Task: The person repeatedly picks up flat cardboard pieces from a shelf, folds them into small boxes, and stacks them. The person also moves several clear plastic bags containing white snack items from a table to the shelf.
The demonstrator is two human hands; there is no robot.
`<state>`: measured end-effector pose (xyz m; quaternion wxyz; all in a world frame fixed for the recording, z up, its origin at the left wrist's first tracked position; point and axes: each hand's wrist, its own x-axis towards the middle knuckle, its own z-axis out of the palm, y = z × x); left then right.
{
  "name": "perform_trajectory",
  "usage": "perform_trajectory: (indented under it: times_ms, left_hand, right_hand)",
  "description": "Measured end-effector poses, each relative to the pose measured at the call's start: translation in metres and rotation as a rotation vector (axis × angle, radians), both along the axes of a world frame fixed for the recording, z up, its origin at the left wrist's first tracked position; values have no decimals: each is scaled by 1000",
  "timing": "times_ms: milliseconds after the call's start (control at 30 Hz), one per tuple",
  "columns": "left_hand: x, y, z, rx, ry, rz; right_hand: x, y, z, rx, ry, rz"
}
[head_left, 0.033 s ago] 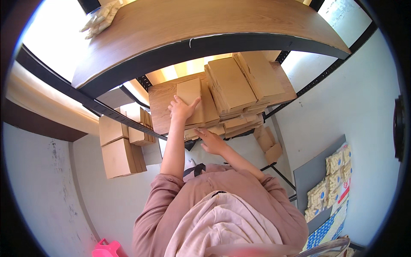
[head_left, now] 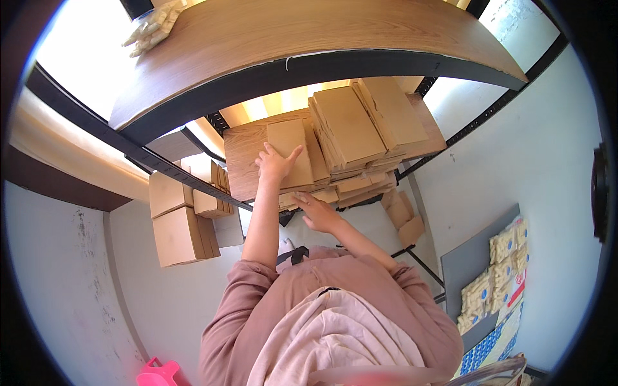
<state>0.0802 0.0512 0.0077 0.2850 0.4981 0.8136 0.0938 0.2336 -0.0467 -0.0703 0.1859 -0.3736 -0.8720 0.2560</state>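
My left hand [head_left: 275, 167] lies with spread fingers on a flat folded cardboard box [head_left: 288, 133], on the left part of a wooden shelf [head_left: 241, 151]. My right hand [head_left: 319, 213] is at the shelf's front edge, its fingers stretched out against the near ends of the cardboard there. Part of its fingertips is hard to make out. Another flat cardboard piece [head_left: 317, 161] shows from beneath the box, at its right. Beside these rises a taller stack of flat cardboard boxes [head_left: 351, 125], and a further stack [head_left: 396, 119] stands right of it.
An upper wooden shelf [head_left: 322, 29] with a black metal edge overhangs the stacks; a bag of pale sticks [head_left: 154, 29] lies on it. Brown boxes [head_left: 177, 235] stand at left. Bags of pale pieces [head_left: 492, 276] are at right. A pink plastic item [head_left: 158, 373] is at lower left.
The box under my left hand has shifted slightly to the right, and that hand has moved a little with it. My right hand stays nearly in place.
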Motion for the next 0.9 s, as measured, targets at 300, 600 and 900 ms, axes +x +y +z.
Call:
perform_trajectory:
  times_ms: [300, 600, 900]
  left_hand:
    - [-7, -20, -30, 89, -215, -49]
    - [0, -9, -46, 185, -332, -85]
    - [-14, -15, -67, 46, -668, -104]
  right_hand:
    - [86, 3, 57, 557, 518, -834]
    - [138, 59, 118, 529, 486, -951]
    - [143, 75, 110, 400, 465, -1079]
